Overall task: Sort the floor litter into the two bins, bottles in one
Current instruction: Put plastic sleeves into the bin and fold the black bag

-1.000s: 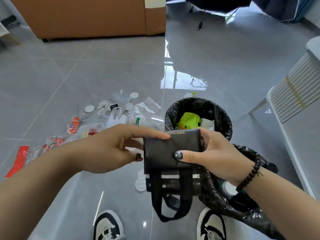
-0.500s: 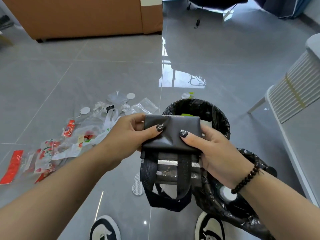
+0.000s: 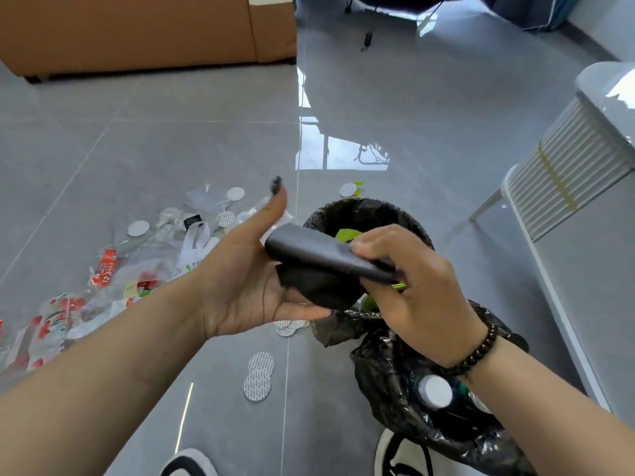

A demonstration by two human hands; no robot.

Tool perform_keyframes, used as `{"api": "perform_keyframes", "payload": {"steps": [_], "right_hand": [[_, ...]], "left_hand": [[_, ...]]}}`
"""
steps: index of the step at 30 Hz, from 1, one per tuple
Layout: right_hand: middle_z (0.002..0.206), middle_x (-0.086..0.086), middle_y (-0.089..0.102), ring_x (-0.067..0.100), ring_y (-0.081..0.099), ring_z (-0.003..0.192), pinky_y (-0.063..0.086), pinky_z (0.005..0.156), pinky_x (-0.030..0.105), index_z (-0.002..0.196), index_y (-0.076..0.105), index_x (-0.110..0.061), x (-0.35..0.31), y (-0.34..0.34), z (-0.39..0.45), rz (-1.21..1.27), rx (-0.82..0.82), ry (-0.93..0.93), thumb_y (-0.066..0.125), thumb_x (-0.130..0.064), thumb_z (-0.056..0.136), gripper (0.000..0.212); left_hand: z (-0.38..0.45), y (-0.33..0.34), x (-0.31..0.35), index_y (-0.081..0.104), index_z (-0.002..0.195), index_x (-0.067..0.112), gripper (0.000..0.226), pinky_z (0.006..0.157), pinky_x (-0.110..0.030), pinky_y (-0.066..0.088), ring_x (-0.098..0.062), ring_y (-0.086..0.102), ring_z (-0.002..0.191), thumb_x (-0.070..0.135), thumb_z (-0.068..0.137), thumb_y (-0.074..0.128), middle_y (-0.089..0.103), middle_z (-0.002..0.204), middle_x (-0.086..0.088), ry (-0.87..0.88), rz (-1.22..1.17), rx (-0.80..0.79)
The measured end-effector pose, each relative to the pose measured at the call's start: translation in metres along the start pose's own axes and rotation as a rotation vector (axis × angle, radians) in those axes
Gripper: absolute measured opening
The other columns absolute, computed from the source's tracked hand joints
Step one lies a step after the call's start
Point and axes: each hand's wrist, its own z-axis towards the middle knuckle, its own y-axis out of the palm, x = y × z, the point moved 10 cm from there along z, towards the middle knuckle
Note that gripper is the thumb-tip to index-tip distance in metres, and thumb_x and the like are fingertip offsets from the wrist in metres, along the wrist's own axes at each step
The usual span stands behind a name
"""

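A folded black bag (image 3: 319, 266) is pressed between my two hands above the rim of the far bin. My left hand (image 3: 247, 273) lies palm-up under it, thumb raised. My right hand (image 3: 409, 280) closes over its right end from above. The far bin (image 3: 360, 211) has a black liner and holds green litter. The near bin (image 3: 412, 400), also lined in black, sits below my right wrist and holds bottles with white caps (image 3: 434, 391). Floor litter (image 3: 144, 255) of clear bags, red wrappers and white discs lies to the left.
A brown sofa (image 3: 144, 32) stands at the back left. A white ribbed cabinet (image 3: 577, 159) stands at the right. White discs (image 3: 259, 374) lie on the grey tiles near my shoes (image 3: 402, 455). A black cable (image 3: 367, 37) lies far back.
The black bag has been folded down into a compact bundle; its handles no longer hang. My left hand turned palm-up beneath it and my right hand moved over the top.
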Motion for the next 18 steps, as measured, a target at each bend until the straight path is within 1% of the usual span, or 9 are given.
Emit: {"api": "perform_keyframes", "payload": {"steps": [2, 4, 6, 7, 9, 11, 14, 16, 18], "right_hand": [[0.107, 0.014, 0.061, 0.026, 0.06, 0.104, 0.051, 0.086, 0.037, 0.091, 0.062, 0.004, 0.001, 0.011, -0.002, -0.044, -0.097, -0.009, 0.062, 0.019, 0.067, 0.029], [0.114, 0.008, 0.059, 0.022, 0.057, 0.113, 0.049, 0.091, 0.039, 0.091, 0.062, -0.002, 0.015, 0.019, -0.007, 0.002, -0.167, 0.095, 0.061, 0.012, 0.063, 0.032], [0.122, 0.0, 0.057, 0.012, 0.051, 0.121, 0.045, 0.099, 0.036, 0.094, 0.063, -0.01, 0.034, 0.026, -0.015, 0.165, -0.201, 0.336, 0.058, -0.006, 0.061, 0.034], [0.124, -0.002, 0.056, 0.009, 0.051, 0.121, 0.045, 0.099, 0.034, 0.094, 0.065, -0.013, 0.044, 0.03, -0.02, 0.321, -0.191, 0.497, 0.057, -0.014, 0.058, 0.036], [0.117, -0.003, 0.061, 0.014, 0.06, 0.105, 0.05, 0.085, 0.037, 0.093, 0.064, -0.015, 0.064, 0.038, -0.034, 0.725, -0.064, 0.852, 0.064, -0.013, 0.062, 0.03], [0.1, 0.003, 0.067, 0.019, 0.065, 0.088, 0.056, 0.074, 0.042, 0.1, 0.058, -0.014, 0.081, 0.047, -0.051, 0.913, 0.075, 1.12, 0.07, -0.009, 0.079, 0.025], [0.097, 0.017, 0.067, 0.028, 0.066, 0.087, 0.054, 0.082, 0.054, 0.106, 0.058, -0.008, 0.1, 0.047, -0.064, 0.729, 0.128, 1.248, 0.066, -0.004, 0.085, 0.024], [0.083, 0.01, 0.068, 0.024, 0.064, 0.079, 0.056, 0.079, 0.046, 0.09, 0.064, -0.013, 0.115, 0.027, -0.054, 0.538, 0.18, 1.231, 0.071, 0.0, 0.079, 0.018], [0.074, 0.0, 0.064, 0.018, 0.062, 0.075, 0.054, 0.076, 0.034, 0.075, 0.064, -0.021, 0.132, -0.014, -0.03, 0.26, 0.25, 1.176, 0.077, -0.002, 0.071, 0.023]], "left_hand": [[0.006, -0.003, 0.001, 0.066, 0.112, 0.004, 0.054, 0.073, -0.046, 0.058, -0.03, 0.071, 0.086, 0.04, 0.072, 0.063, 0.072, 0.103, -0.018, 0.044, 0.058, 0.073], [0.014, -0.012, -0.001, 0.064, 0.115, 0.003, 0.033, 0.069, -0.038, 0.062, -0.024, 0.07, 0.082, 0.017, 0.085, 0.059, 0.072, 0.099, -0.016, 0.075, 0.096, 0.132], [0.021, -0.022, -0.002, 0.062, 0.12, 0.0, 0.029, 0.06, -0.03, 0.059, -0.021, 0.069, 0.08, 0.008, 0.093, 0.053, 0.071, 0.098, -0.015, 0.117, 0.143, 0.16], [0.023, -0.025, -0.002, 0.061, 0.121, -0.001, 0.03, 0.057, -0.027, 0.056, -0.019, 0.069, 0.076, 0.006, 0.094, 0.052, 0.071, 0.095, -0.013, 0.141, 0.166, 0.165], [0.026, -0.028, -0.002, 0.058, 0.122, 0.0, 0.031, 0.055, -0.025, 0.054, -0.017, 0.068, 0.071, 0.003, 0.092, 0.055, 0.071, 0.092, -0.011, 0.177, 0.162, 0.164], [0.03, -0.027, -0.006, 0.057, 0.121, 0.003, 0.03, 0.055, -0.026, 0.054, -0.017, 0.069, 0.073, 0.003, 0.091, 0.057, 0.071, 0.095, -0.01, 0.193, 0.152, 0.15], [0.04, -0.018, -0.013, 0.057, 0.123, 0.007, 0.031, 0.065, -0.03, 0.057, -0.018, 0.069, 0.085, 0.007, 0.092, 0.057, 0.072, 0.104, -0.009, 0.182, 0.174, 0.125], [0.048, -0.006, -0.016, 0.053, 0.129, 0.009, 0.033, 0.082, -0.035, 0.057, -0.018, 0.066, 0.099, 0.015, 0.096, 0.055, 0.069, 0.115, -0.009, 0.193, 0.233, 0.115], [0.057, -0.007, -0.018, 0.036, 0.142, 0.01, 0.052, 0.098, -0.038, 0.05, -0.013, 0.06, 0.106, 0.03, 0.097, 0.054, 0.061, 0.12, -0.001, 0.219, 0.541, 0.205]]}}
